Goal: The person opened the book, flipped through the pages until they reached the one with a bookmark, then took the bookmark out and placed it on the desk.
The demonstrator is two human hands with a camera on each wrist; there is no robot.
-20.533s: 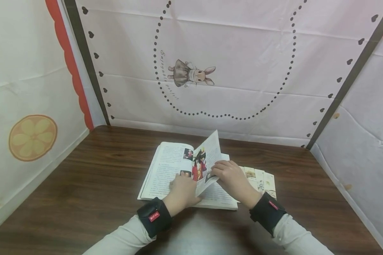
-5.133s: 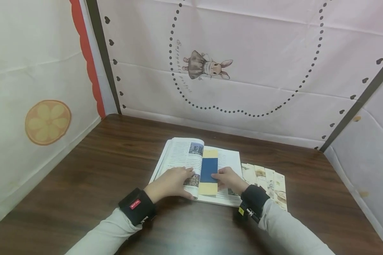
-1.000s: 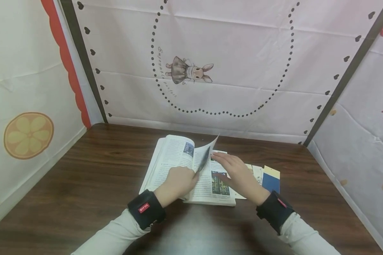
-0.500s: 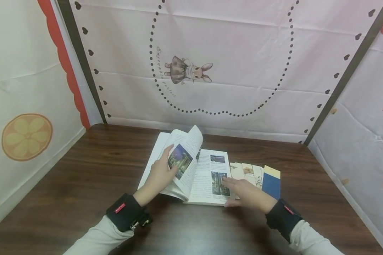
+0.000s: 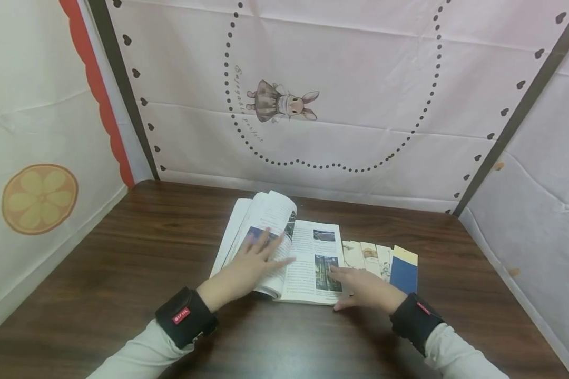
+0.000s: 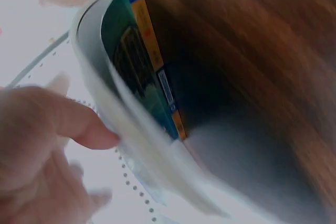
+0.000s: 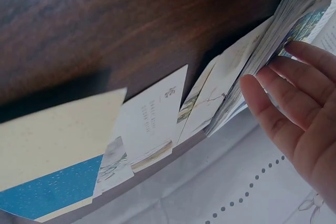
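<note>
A dark brown wooden table [image 5: 109, 263] carries an open book [image 5: 303, 268]. At the book's right edge lies a row of overlapping cards [image 5: 370, 255], the outermost blue and cream.

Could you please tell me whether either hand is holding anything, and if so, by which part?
Nothing appears gripped: on the open book, the left hand is spread over the left pages; the right hand is at the right edge.

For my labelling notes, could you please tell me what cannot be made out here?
Head: left-page photo, partly hidden by the left hand.
Head: right-page text, too small to read.
Left wrist: left hand's fingers, blurred.
Right wrist: blue-and-cream card, cut off by the left edge.
</note>
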